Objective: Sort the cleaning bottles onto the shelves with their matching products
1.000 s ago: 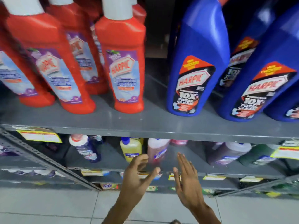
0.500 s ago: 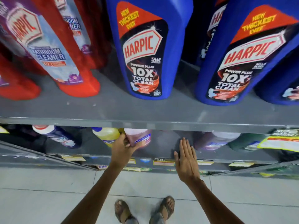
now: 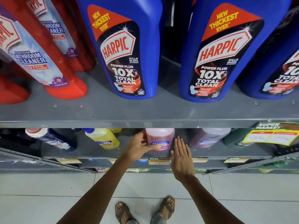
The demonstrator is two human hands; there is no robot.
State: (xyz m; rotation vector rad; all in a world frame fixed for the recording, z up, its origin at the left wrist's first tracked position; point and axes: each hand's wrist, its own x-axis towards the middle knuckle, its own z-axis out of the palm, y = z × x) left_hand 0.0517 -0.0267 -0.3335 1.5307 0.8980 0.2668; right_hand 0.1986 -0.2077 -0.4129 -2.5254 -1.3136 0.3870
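On the lower shelf (image 3: 90, 151), a pink bottle (image 3: 160, 135) with a blue label stands under the upper shelf's edge. My left hand (image 3: 139, 147) wraps around its front, fingers across the label. Just right of the bottle, my right hand (image 3: 182, 157) is held flat and open with its fingertips at the bottle's side. A yellow bottle (image 3: 103, 138) stands to the left and a purple bottle (image 3: 208, 136) to the right. The bottles' tops are hidden by the upper shelf.
The grey upper shelf (image 3: 145, 113) carries large blue Harpic bottles (image 3: 124, 46) and red Harpic bathroom cleaners (image 3: 40, 54). The lower shelf also holds a dark blue bottle (image 3: 51, 139) and a green bottle (image 3: 233, 139). A yellow price tag (image 3: 273, 135) hangs at right. Below are tiled floor and my sandalled feet.
The view has dropped closer to the shelves. My left hand moved right from the yellow bottle's side onto the pink bottle. My right hand came up beside it.
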